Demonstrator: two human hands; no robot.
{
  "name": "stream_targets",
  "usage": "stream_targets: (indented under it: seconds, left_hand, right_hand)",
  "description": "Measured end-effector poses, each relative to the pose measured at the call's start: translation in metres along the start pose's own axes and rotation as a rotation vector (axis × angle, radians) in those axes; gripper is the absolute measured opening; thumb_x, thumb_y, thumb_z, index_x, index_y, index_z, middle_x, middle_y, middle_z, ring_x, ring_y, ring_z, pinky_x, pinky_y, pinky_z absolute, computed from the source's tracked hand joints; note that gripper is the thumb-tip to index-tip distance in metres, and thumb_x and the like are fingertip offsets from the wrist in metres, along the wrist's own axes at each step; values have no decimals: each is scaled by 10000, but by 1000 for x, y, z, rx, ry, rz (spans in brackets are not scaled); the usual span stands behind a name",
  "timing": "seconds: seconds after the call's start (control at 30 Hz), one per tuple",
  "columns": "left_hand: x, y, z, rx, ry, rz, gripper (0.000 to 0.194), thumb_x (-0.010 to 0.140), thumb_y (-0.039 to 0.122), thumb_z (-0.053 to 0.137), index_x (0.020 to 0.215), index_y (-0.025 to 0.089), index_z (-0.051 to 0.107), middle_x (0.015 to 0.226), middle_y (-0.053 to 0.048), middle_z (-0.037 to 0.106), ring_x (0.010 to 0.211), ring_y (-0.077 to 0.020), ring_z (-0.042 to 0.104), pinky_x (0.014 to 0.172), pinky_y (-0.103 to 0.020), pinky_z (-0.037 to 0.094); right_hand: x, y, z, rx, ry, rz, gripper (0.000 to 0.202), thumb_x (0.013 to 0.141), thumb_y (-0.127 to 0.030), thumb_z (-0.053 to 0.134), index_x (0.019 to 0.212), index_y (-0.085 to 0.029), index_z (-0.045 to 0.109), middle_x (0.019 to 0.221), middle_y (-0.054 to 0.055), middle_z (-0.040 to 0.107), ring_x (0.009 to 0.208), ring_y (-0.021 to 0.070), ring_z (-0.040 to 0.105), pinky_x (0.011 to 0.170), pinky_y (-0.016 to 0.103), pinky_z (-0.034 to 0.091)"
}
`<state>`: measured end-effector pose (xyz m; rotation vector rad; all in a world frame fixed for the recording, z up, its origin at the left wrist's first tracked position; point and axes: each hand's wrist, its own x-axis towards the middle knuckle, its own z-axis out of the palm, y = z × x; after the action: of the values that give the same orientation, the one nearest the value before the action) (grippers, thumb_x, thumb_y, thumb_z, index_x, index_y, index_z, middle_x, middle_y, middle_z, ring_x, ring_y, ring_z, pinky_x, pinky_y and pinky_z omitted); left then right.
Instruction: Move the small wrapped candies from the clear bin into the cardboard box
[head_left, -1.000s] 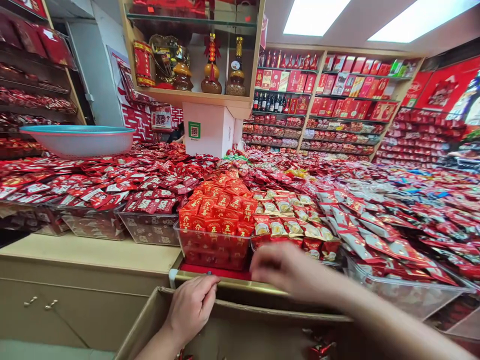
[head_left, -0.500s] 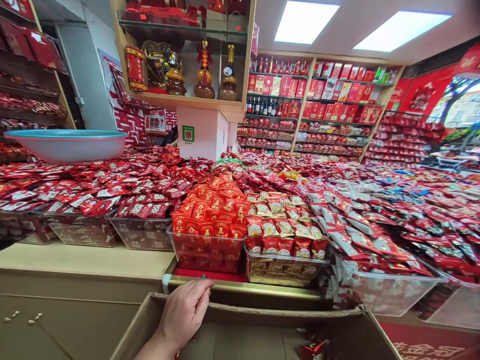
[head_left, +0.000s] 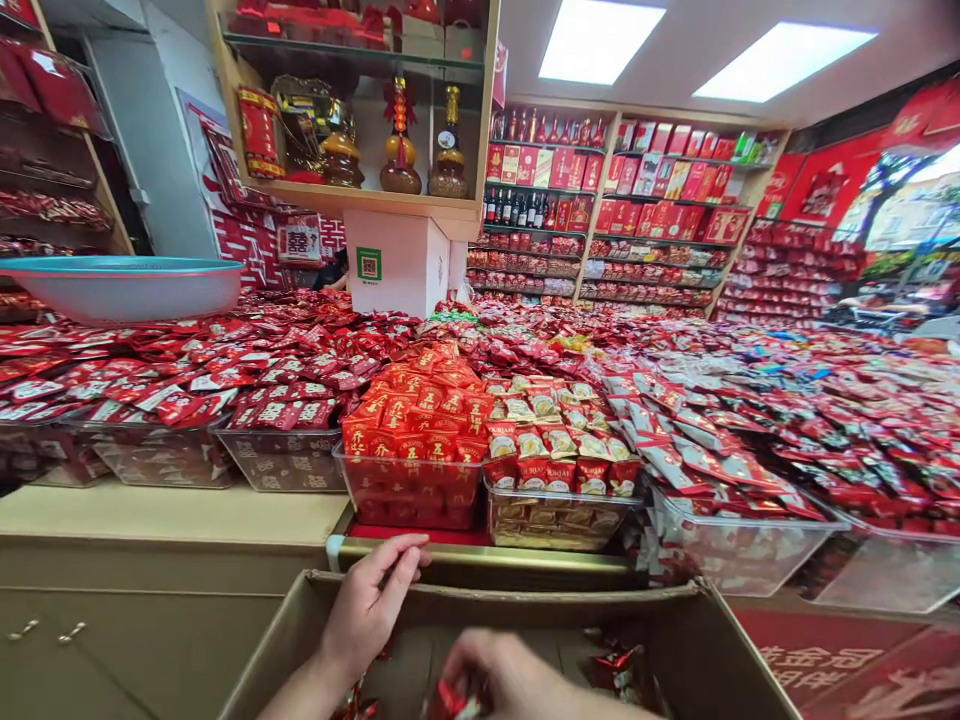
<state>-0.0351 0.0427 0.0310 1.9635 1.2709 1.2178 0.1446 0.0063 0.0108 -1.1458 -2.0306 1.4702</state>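
Over the far rim of an open cardboard box (head_left: 540,594) is my left hand (head_left: 371,600), its fingers pressed together with the thumb. Whatever the fingertips may hold is hidden. My right hand (head_left: 510,672), blurred by motion, is down inside the box with curled fingers around a red snack packet (head_left: 451,698). More red packets (head_left: 619,662) lie at the box's right inner side. Beyond the box stand a clear bin of orange-red packets (head_left: 412,495) and a bin of red and gold packets (head_left: 559,515).
Rows of clear bins (head_left: 739,545) heaped with red packets cover the counter. A blue-rimmed basin (head_left: 127,285) rests on the left heap. A glass-shelved cabinet (head_left: 352,195) overhangs the middle. Drawers with small handles (head_left: 73,632) are at lower left.
My right hand has come into view from below, inside the box, with a red packet. My left hand stays by the rim, turned slightly with its thumb more visible.
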Motion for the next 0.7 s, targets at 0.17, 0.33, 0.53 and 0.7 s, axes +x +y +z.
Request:
stream_targets:
  seconds: [0.17, 0.33, 0.53, 0.7]
  left_hand:
    - [-9, 43, 14, -284, -262, -97, 319, 839, 391, 367, 981, 186, 566, 824, -21, 639, 769, -165, 571, 714, -257, 446]
    - [-12, 51, 31, -296, -199, -238, 223, 774, 343, 500, 700, 157, 598, 618, 19, 575, 588, -122, 506, 562, -208, 410]
    - [-14, 42, 33, -298, -104, -257, 220, 776, 333, 497, 661, 154, 551, 567, 40, 503, 533, -98, 449, 518, -192, 388]
    - [-16, 43, 34, -290, -95, -244, 217, 780, 333, 494, 667, 159, 558, 575, 34, 523, 532, -103, 469, 513, -194, 394]
  right_hand:
    - [-15, -22, -26, 625, 273, -57, 288, 549, -155, 684, 753, -150, 481, 701, -15, 563, 609, 86, 504, 578, 228, 410]
    - [-20, -21, -24, 679, 290, -1, 365, 491, -226, 760, 739, -133, 509, 680, -3, 582, 603, 88, 508, 567, 226, 406]
    - [-21, -20, -25, 702, 339, 14, 306, 613, -377, 677, 640, -119, 514, 565, -1, 573, 493, 63, 473, 489, 206, 378]
    - [-21, -20, -25, 734, 320, 47, 335, 570, -390, 701, 636, -126, 505, 563, -4, 571, 489, 72, 483, 507, 223, 393]
